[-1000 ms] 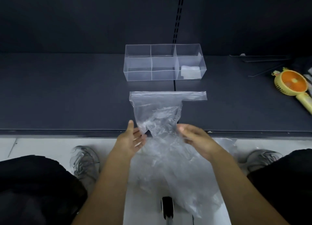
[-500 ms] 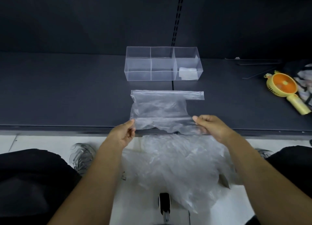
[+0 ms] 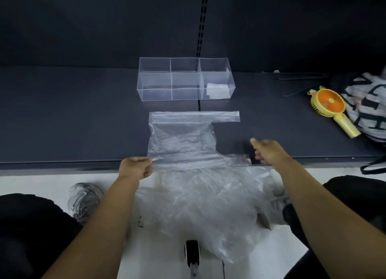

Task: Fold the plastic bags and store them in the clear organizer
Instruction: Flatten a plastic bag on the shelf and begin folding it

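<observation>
A clear plastic bag [image 3: 181, 138] lies spread on the dark shelf, its handle strip pointing right at the far edge. My left hand [image 3: 135, 166] pinches the bag's near left corner at the shelf edge. My right hand [image 3: 267, 153] grips the near right end, stretching a folded band across. Behind the bag stands the clear organizer [image 3: 186, 78] with three compartments; a folded bag [image 3: 217, 89] lies in the right one. More crumpled clear bags [image 3: 204, 211] hang below the shelf between my knees.
A yellow and orange hand fan [image 3: 332, 107] lies at the right, next to a black-and-white patterned cloth bag [image 3: 369, 103]. Thin dark rods [image 3: 300, 78] lie at the back right. Grey shoes and a small wheel show on the white floor below.
My hands have moved apart, the right one far to the right, pulling the bag's near edge wide and taut along the shelf edge. The view shifted left.
</observation>
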Action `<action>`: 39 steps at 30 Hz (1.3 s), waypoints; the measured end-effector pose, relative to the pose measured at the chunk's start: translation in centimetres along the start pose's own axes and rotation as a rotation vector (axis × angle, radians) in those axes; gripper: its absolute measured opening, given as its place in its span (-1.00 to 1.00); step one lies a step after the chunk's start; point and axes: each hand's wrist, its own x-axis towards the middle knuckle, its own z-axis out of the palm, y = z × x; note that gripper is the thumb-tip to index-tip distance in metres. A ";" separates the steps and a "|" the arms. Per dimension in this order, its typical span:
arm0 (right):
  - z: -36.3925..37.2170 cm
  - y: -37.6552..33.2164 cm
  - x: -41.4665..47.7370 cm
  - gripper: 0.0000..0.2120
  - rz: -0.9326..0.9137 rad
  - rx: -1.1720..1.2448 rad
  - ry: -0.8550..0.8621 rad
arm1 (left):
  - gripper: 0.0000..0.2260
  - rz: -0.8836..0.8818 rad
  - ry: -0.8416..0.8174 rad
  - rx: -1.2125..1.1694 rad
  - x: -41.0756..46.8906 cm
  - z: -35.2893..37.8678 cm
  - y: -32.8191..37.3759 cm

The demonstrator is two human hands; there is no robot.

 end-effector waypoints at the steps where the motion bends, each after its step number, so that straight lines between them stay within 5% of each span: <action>1: 0.4 0.3 -0.5 -0.42 0.133 0.129 -0.005 | -0.94 -0.002 -0.010 -0.008 -0.2 0.1 -0.2; 3: 1.1 0.9 -1.2 -0.39 0.254 0.255 -0.065 | -0.95 -0.016 -0.022 -0.018 -0.6 0.3 -0.5; 6: 2.6 1.2 -1.8 -0.67 0.169 0.300 -0.024 | -0.87 -0.027 -0.004 -0.019 -0.9 0.7 -0.7; 13: 4.3 1.5 -1.6 -0.81 0.029 -0.095 0.332 | -0.80 0.050 0.015 0.174 -1.6 0.5 -0.8; 16: 5.2 0.1 -2.4 -0.69 0.074 -0.241 0.559 | -0.81 0.282 0.229 0.562 -2.0 0.8 -0.1; 19: 8.4 -2.8 -3.9 -0.60 -0.221 -0.310 0.752 | -0.87 0.761 0.342 0.701 -2.2 2.6 0.9; 22: 14.1 -6.2 -5.2 -0.56 -0.689 -0.322 0.368 | -0.61 0.943 0.106 0.964 -1.6 5.0 1.0; 25: 19.1 -7.1 -5.4 -0.53 -0.838 -0.480 0.014 | -0.46 0.880 0.031 1.371 0.7 5.1 -0.6; 30: 17.6 -2.7 -1.6 -0.36 -0.713 -0.863 0.107 | -0.33 0.954 0.034 1.356 2.0 3.9 -1.7; 39: 8.8 0.2 2.6 -0.32 -0.234 -0.785 0.414 | -0.21 0.833 0.128 1.277 3.4 3.9 0.3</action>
